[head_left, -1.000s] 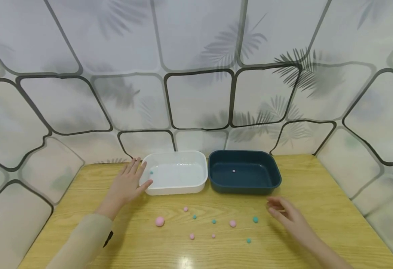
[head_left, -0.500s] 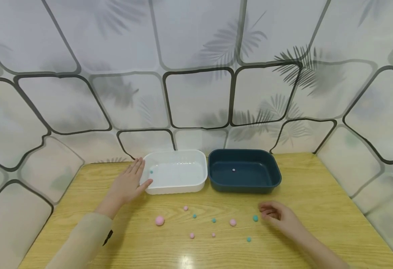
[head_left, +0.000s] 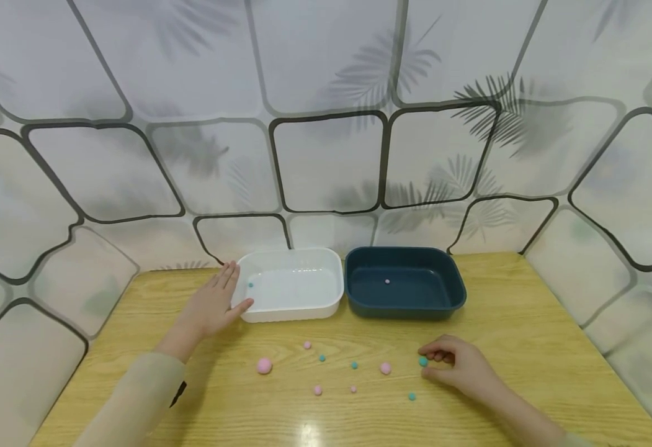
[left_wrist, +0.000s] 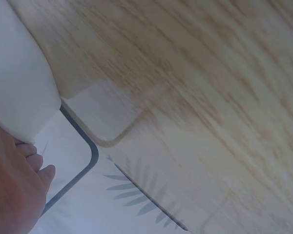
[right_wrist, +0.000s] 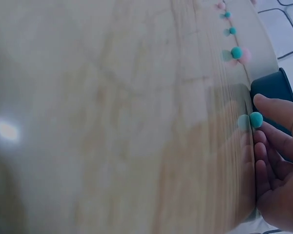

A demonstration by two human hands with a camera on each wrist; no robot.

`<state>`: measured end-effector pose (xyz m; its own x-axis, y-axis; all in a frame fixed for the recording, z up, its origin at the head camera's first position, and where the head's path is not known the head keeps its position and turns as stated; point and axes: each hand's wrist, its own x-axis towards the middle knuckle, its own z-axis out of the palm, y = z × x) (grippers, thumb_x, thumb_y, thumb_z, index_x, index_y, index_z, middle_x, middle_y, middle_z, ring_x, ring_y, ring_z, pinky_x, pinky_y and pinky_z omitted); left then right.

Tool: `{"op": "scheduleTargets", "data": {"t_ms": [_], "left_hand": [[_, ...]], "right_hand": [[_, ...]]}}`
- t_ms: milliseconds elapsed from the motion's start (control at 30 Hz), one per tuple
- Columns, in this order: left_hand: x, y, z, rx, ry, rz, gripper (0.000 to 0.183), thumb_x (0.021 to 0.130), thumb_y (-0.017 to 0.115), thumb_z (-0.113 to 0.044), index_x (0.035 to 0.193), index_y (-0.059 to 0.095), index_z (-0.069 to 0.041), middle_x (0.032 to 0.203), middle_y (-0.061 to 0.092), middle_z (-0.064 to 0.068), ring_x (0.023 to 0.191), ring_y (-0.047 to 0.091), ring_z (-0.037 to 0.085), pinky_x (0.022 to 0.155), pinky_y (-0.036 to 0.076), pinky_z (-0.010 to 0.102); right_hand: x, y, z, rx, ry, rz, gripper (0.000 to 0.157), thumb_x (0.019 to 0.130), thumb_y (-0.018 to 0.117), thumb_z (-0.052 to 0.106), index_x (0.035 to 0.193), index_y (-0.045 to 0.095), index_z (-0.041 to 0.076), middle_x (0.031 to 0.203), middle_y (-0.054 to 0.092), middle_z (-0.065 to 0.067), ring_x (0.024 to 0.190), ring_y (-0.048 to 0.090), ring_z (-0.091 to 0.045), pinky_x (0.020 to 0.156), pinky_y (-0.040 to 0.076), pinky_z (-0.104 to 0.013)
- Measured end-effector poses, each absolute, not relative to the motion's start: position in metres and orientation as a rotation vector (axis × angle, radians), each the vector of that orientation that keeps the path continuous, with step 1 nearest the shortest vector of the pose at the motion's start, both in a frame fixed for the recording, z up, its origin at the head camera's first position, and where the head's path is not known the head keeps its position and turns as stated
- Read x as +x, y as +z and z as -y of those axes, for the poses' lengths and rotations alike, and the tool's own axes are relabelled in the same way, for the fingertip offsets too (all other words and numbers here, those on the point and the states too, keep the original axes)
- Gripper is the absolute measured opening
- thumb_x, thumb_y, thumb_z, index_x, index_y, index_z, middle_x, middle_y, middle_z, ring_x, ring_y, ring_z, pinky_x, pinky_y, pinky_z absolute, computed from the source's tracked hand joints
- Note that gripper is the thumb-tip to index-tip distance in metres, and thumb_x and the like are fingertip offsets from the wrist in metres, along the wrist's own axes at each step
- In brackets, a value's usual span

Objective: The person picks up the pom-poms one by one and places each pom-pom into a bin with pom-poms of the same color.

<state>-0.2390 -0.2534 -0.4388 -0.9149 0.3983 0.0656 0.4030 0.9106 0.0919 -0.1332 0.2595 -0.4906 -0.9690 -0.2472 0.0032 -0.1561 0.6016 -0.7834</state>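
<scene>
My left hand [head_left: 205,310] lies with straight fingers along the left end of a white dish [head_left: 294,315], the thumb at its front left corner. In the left wrist view, the left hand [left_wrist: 14,180] shows its fingers against the dish's white wall [left_wrist: 22,73]. My right hand [head_left: 468,369] is low over the table, thumb and index finger on either side of a teal ball [head_left: 423,361]. In the right wrist view, the teal ball [right_wrist: 256,120] sits on the tabletop close to the index fingertip, with a small gap below the thumb [right_wrist: 276,108].
Right of the white dish stands a dark blue dish [head_left: 406,313], a small pink ball [head_left: 388,282] inside. A teal ball [head_left: 250,285] lies in the white dish. Several pink and teal balls, among them a large pink one [head_left: 264,365], dot the wooden table [head_left: 219,403]. A patterned backdrop [head_left: 331,161] encloses it.
My right hand has moved left, bringing thumb and index finger to either side of the teal ball. My left hand stays at the white dish.
</scene>
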Motion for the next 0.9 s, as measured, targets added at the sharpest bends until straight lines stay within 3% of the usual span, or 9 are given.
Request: {"op": "scheduleTargets", "data": {"t_ms": [533, 900], "left_hand": [[-0.2399, -0.4416, 0.2538, -0.63, -0.147, 3.021, 0.087, 0.11, 0.048, -0.049, 0.161, 0.023, 0.016, 0.171, 0.021, 0.033, 0.161, 0.023, 0.048, 0.132, 0.027, 0.058], [-0.24, -0.4416, 0.2535, -0.623, -0.14, 3.026, 0.086, 0.11, 0.048, -0.049, 0.161, 0.023, 0.016, 0.172, 0.021, 0.033, 0.162, 0.022, 0.048, 0.132, 0.027, 0.057]], "right_hand": [[-0.1359, -0.4929, -0.2519, -0.35, -1.189, -2.863, 0.017, 0.083, 0.092, 0.02, 0.097, 0.083, 0.02, 0.086, 0.066, 0.011, 0.075, 0.053, 0.004, 0.066, 0.049, -0.018], [-0.1386, -0.4847, -0.2518, -0.38, -1.251, -2.797, 0.013, 0.087, 0.088, 0.014, 0.098, 0.082, 0.011, 0.086, 0.07, 0.005, 0.073, 0.054, 0.005, 0.063, 0.05, -0.019]]}}
